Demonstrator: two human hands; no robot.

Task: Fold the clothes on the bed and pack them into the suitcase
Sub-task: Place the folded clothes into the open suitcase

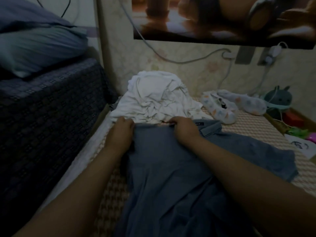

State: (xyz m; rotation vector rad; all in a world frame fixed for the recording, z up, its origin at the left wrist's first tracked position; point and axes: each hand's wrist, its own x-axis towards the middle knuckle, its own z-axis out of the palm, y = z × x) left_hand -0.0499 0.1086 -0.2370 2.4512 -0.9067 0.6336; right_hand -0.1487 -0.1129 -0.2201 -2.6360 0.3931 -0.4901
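A grey-blue collared shirt (pixel 171 168) lies spread on the woven bed mat (pixel 253 127), its collar toward the wall and one sleeve out to the right. My left hand (pixel 121 129) grips the shirt's far edge at the left shoulder. My right hand (pixel 183 126) pinches the same edge near the collar. Both sets of fingers curl over the fabric. A crumpled pile of white clothes (pixel 157 98) sits just beyond my hands against the wall. No suitcase is in view.
A dark patterned blanket stack (pixel 47 106) with a pale blue pillow (pixel 39 47) rises at the left. Patterned soft slippers (pixel 220 106), a green plush toy (pixel 277 98), a paper (pixel 301 146) and cables lie at the right by the wall.
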